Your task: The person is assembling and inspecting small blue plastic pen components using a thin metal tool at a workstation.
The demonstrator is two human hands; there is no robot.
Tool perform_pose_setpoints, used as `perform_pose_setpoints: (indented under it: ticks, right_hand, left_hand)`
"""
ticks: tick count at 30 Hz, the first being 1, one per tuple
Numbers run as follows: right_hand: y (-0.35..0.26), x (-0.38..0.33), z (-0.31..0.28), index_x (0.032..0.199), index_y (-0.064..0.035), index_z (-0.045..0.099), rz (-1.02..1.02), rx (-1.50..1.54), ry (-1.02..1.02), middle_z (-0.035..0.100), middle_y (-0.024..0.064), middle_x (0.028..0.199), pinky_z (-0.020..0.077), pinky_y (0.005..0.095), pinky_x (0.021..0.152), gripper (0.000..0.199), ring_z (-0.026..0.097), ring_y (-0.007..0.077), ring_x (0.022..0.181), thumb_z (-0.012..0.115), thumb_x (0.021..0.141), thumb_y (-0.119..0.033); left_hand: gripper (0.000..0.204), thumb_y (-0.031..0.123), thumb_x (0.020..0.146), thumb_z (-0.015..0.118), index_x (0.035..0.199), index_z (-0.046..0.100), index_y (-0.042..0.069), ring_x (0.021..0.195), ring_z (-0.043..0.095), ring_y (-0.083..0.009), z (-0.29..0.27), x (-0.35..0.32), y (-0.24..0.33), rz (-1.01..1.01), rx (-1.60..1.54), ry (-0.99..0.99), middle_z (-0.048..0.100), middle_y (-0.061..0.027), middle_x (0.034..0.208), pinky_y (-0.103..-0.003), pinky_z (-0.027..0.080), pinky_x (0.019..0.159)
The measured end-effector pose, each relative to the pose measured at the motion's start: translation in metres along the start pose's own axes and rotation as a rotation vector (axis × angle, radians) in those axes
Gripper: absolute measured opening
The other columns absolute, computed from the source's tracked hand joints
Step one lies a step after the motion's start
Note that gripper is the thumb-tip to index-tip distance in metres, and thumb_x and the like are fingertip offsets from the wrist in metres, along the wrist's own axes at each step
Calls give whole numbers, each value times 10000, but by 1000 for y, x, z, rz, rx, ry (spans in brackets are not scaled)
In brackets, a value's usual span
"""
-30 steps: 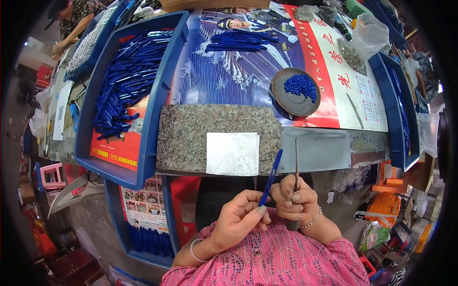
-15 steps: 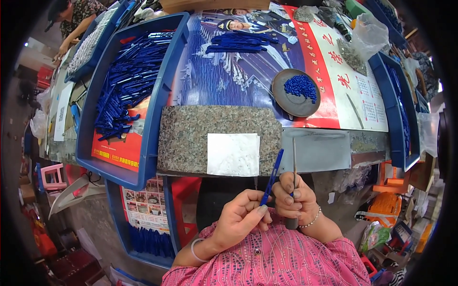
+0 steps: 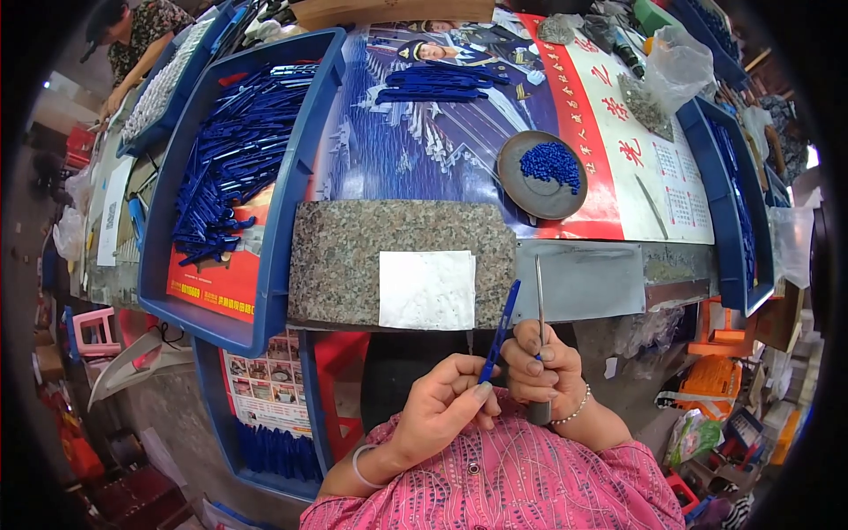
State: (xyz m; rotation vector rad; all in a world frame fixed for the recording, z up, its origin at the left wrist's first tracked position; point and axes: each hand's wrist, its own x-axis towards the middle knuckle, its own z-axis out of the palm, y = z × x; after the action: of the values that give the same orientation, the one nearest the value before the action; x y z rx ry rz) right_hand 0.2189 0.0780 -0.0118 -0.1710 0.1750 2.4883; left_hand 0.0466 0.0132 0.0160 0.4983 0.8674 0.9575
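Observation:
My left hand [image 3: 452,395] is closed around the lower end of a slim, long blue plastic piece [image 3: 502,327], thumb on top, and the piece stands up at a slant. Just to its right, my right hand [image 3: 545,371] grips a thin metal-shafted tool [image 3: 540,296] with a dark grey handle, its shaft pointing away from me. A tiny blue bit shows between the right fingers; its shape is too small to make out. Both hands are in front of my chest, close together, at the near edge of the bench. The tool's tip is apart from the blue piece.
A white pad [image 3: 427,290] lies on a granite slab [image 3: 353,238]. Behind it sit a brown dish [image 3: 521,190] of small blue parts and a pile of blue strips [image 3: 442,82]. Blue trays [image 3: 281,238] of similar strips stand left and right. Another person [image 3: 146,40] is at the far left.
The whole view has shifted slightly left. Both hands keep nearly the same pose and the same hold on the blue piece and the tool.

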Motion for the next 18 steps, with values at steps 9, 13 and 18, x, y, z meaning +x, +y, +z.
perform_pose_setpoints:
  ticks: [9,13,18]
  right_hand:
    - [1,2,-1,878,11,507,-10,57,-16,498,100,774,337,182,353,85,355,49,425,546,806,-12]
    - [2,3,2,865,19,497,-22,47,-15,491,107,773,338,182,345,79,349,49,418,539,801,-1]
    - [3,2,3,867,26,504,-8,6,-23,484,107,772,326,186,337,74,329,46,404,530,804,0]
  left_hand:
    - [215,42,901,444,1099,445,-43,641,574,-116,-2,1,-1,11,-7,1,587,-92,777,-219,477,594]
    - [211,30,895,439,1091,449,-50,632,577,-133,0,-1,0,6,5,14,590,-110,766,-242,489,601]
    - [211,27,897,434,1094,449,-44,634,581,-134,-1,-2,-1,12,4,13,590,-112,765,-238,492,598]
